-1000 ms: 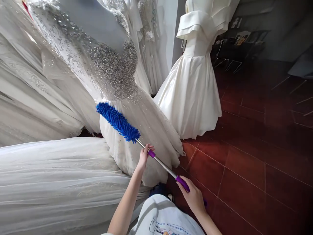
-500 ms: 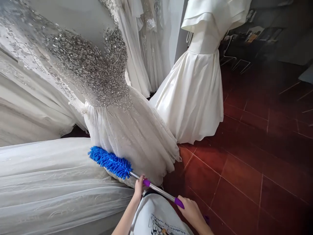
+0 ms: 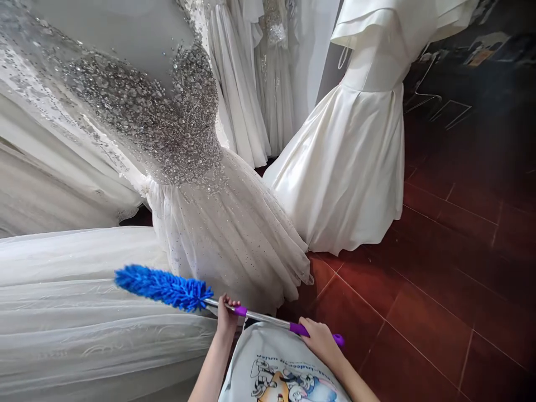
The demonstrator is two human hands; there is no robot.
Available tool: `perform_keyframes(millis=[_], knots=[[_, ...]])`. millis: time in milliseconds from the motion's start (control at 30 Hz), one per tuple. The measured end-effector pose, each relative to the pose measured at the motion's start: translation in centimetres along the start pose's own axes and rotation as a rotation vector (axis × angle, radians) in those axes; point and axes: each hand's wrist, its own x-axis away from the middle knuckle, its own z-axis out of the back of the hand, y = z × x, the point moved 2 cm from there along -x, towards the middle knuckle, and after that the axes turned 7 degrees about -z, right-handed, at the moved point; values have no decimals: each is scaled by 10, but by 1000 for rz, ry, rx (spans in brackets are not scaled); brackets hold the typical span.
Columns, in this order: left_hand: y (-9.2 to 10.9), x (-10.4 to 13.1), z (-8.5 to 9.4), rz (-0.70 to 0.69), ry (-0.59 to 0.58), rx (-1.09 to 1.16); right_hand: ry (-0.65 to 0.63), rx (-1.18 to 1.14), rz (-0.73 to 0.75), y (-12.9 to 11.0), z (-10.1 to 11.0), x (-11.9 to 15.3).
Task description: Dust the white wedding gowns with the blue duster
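A duster with a fluffy blue head (image 3: 163, 287) and a silver and purple pole crosses in front of my body. My left hand (image 3: 228, 312) is closed round the pole near the blue head. Farther back, my right hand (image 3: 317, 336) grips the purple handle, whose end sticks out beyond it. The blue head is over the long white train (image 3: 84, 318) at the lower left; whether it touches the fabric I cannot tell. Just beyond it stands a white gown (image 3: 218, 223) with a silver beaded bodice.
A white satin gown (image 3: 347, 167) stands behind to the right. More white dresses hang at the back (image 3: 276, 95) and lie at the left (image 3: 50, 178). Red floor tiles (image 3: 419, 312) cover the right side, with metal-legged furniture (image 3: 452, 111) in the dark beyond.
The blue duster head has moved left and slightly down, away from the beaded gown's skirt and over the train. Both hands have shifted with the pole, which lies flatter. The view has shifted slightly.
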Motion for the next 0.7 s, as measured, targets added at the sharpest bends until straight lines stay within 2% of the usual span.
perform_keyframes(millis=[100, 167, 267, 367, 433, 500, 600, 700], knots=[[26, 19, -40, -162, -175, 45, 23, -52, 4, 8, 6, -12], [29, 24, -76, -242, -245, 36, 31, -48, -8, 17, 14, -24], [12, 17, -127, -325, -238, 17, 35, -25, -28, 43, 34, -40], [-18, 8, -154, -368, -132, 30, 29, -20, -19, 77, 56, -48], [-39, 7, -156, -377, -72, 42, -4, -28, 21, 99, 64, -49], [-63, 10, -146, -367, -43, 33, -64, -30, 60, 119, 66, -48], [-106, 21, -119, -301, 27, 14, -182, 0, 94, 146, 59, -42], [-156, 40, -89, -192, 153, 0, -275, 59, 140, 171, 54, -34]])
